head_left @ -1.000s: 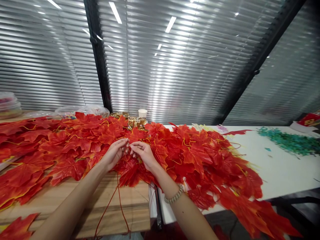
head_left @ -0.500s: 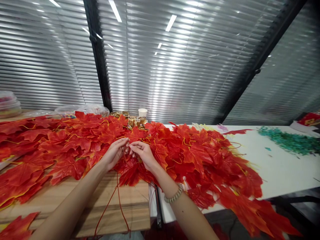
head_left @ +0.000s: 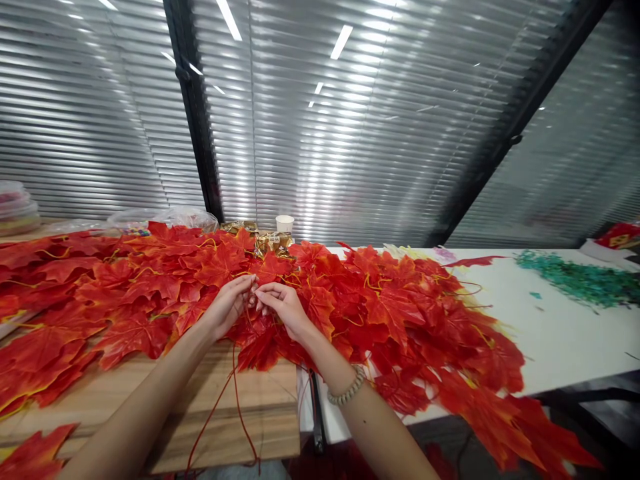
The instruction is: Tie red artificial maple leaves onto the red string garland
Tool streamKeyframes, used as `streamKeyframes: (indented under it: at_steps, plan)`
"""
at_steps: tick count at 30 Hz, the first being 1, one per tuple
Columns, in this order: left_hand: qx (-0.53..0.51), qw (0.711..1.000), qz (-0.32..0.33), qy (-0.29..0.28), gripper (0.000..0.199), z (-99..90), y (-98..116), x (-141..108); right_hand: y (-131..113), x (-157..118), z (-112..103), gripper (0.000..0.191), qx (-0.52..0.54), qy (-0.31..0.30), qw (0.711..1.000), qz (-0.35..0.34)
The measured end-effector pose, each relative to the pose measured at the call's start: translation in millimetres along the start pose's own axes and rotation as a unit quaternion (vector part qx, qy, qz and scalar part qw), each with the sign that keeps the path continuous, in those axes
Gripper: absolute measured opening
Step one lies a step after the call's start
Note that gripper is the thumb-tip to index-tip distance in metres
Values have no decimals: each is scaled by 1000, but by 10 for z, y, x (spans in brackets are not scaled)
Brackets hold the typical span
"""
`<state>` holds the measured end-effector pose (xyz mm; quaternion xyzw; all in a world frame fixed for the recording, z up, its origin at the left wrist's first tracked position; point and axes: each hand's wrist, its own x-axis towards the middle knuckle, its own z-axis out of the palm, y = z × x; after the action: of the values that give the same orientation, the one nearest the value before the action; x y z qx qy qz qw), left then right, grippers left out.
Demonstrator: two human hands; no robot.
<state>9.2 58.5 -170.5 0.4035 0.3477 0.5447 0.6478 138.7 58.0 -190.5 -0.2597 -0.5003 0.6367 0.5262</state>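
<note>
My left hand (head_left: 230, 308) and my right hand (head_left: 287, 309) meet at their fingertips over a heap of red artificial maple leaves (head_left: 395, 310). Both are closed in a pinch. A thin red cord (head_left: 242, 415) hangs from between them and loops down over the wooden board's front edge. The fingers themselves cover the piece of cord they grip, and whether a leaf stem is held with it cannot be made out. Directly below the fingers lie darker red leaves (head_left: 260, 350). A beaded bracelet (head_left: 347, 388) circles my right wrist.
The leaves spread across a wooden tabletop (head_left: 225, 427) and a white table (head_left: 560, 340), with a gap between the two. Behind stand a paper cup (head_left: 285, 224), gold-wrapped packets (head_left: 273, 244) and clear plastic tubs (head_left: 17, 210). Teal bits (head_left: 590, 283) lie at right.
Almost nothing differs. My hands stay pinched together in the same place, and the view has shifted very slightly.
</note>
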Motion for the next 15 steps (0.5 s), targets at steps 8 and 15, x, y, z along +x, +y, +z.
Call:
streamKeyframes:
  at_steps: [8,15]
  plan:
    - [3,1000,4,-1,11,-16,-20,16,0,-12,8,20,3,-9,1000,-3]
    - [11,1000,-4,1,10,16,-4,-11,1,-20,19,21,-4,-14,1000,3]
